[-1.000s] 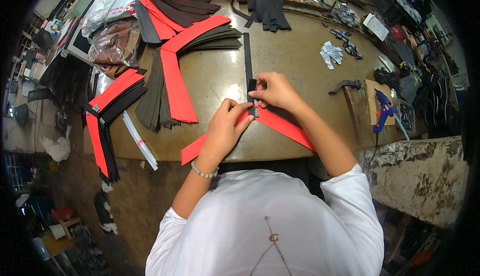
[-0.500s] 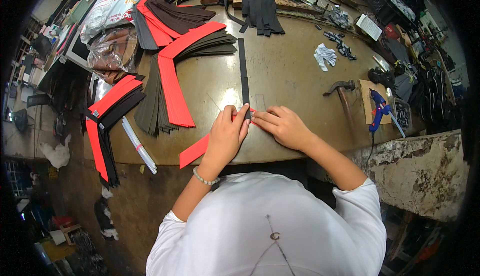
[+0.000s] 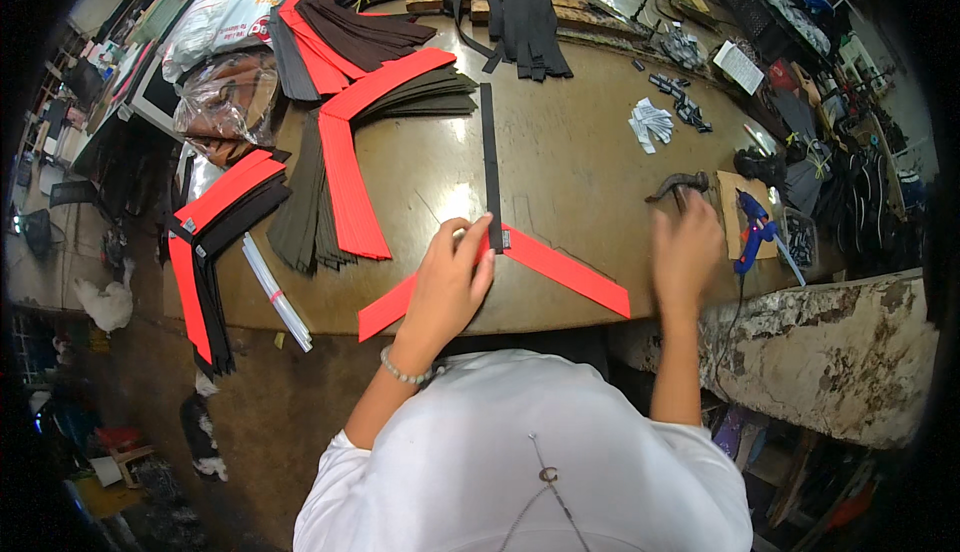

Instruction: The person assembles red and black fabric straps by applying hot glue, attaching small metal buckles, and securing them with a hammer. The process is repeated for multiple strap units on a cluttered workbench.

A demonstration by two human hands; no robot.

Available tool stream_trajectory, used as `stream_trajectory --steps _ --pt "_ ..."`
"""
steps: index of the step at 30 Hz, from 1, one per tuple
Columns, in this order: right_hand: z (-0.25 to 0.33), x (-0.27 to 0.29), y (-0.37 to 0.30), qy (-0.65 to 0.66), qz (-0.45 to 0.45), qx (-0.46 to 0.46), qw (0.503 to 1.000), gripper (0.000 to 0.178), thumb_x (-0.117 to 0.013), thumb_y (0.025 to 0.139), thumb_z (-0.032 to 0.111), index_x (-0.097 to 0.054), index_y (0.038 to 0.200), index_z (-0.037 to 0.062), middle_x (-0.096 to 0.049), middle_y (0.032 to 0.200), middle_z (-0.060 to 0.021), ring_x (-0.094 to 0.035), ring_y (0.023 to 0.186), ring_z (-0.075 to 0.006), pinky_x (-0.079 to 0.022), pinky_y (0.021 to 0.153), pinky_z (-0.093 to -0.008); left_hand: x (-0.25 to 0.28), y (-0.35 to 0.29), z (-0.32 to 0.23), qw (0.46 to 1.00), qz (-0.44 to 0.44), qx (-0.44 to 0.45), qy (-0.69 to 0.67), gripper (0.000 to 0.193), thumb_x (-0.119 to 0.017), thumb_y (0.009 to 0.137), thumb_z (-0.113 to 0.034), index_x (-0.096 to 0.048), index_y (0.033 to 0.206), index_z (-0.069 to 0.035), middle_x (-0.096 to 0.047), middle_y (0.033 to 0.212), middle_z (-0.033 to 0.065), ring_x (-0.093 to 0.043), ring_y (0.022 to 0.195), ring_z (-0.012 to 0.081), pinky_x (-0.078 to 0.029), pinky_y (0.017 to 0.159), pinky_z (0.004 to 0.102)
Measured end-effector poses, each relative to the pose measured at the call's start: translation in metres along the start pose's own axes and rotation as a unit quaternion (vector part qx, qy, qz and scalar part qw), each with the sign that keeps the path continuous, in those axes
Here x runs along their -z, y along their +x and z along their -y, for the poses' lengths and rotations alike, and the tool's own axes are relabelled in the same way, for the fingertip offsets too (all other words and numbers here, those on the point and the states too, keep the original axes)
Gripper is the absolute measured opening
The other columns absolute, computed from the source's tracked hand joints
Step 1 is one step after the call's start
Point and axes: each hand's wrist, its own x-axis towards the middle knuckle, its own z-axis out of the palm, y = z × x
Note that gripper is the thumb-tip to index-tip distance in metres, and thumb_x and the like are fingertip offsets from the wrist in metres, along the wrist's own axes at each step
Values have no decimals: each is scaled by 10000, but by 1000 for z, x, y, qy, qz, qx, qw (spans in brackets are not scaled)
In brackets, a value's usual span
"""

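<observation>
A bent red strip (image 3: 567, 270) lies in a wide V near the table's front edge, with a small printed label (image 3: 506, 240) at its bend. From that bend a narrow black strap (image 3: 489, 167) runs straight away from me. My left hand (image 3: 450, 277) pinches and presses the strap's near end against the red strip, covering part of both. To the right, my right hand (image 3: 688, 252) is closed around the handle of a hammer (image 3: 677, 186), which it mostly hides. Motion blurs this hand somewhat.
Bundles of red and dark strips (image 3: 345, 172) spread across the left side, beside white sticks (image 3: 277, 292). Black straps (image 3: 522, 22) hang over wood at the back. White labels (image 3: 651, 124) lie right of centre. A blue glue gun (image 3: 755, 230) stands beyond the hammer.
My right hand has left the red strip's bend and moved right onto the hammer's handle, uncovering the strip's right arm and the label. My left hand stays on the strap's near end.
</observation>
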Motion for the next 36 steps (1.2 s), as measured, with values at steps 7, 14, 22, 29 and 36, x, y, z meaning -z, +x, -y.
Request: stream_trajectory --steps 7,14,22,29,36 --pt "40 62 12 291 254 -84 918 370 -478 1026 335 -554 1007 -26 -619 856 -273 -604 788 -496 -476 676 -553 10 -26 8 994 -39 93 -37 224 -592 929 -36 -616 1151 -6 -541 1062 162 -588 814 255 -500 734 350" --pt "112 74 -25 360 390 16 847 353 -518 1013 338 -500 995 -14 -608 716 -291 -610 694 -501 -480 595 -525 1 -30 21 995 -58 74 -11 185 -587 911 -6 -620 1092 -6 -564 1013 135 -594 799 245 -497 717 346" --pt "103 67 -20 307 388 12 869 421 -510 1005 400 -540 962 -18 -632 797 -316 -619 773 -515 -495 684 -561 1 -24 9 995 -60 10 80 279 -694 884 -166 -636 1115 -22 -576 1001 134 -595 871 289 -501 759 400" --pt "-5 11 -3 136 152 -17 979 369 -595 957 392 -638 1093 52 -653 1033 -159 -631 915 -386 -496 779 -482 13 -2 11 992 53 -40 110 198 -691 882 -179 -661 1013 -34 -604 926 118 -605 869 310 -512 755 408" --pt "69 31 10 456 303 -23 836 292 -544 1006 247 -631 1188 35 -651 1096 -127 -594 1058 -289 -444 960 -412 16 3 -11 970 23 68 -232 185 -588 1000 -174 -642 994 2 -657 889 86 -617 750 157 -499 686 285"
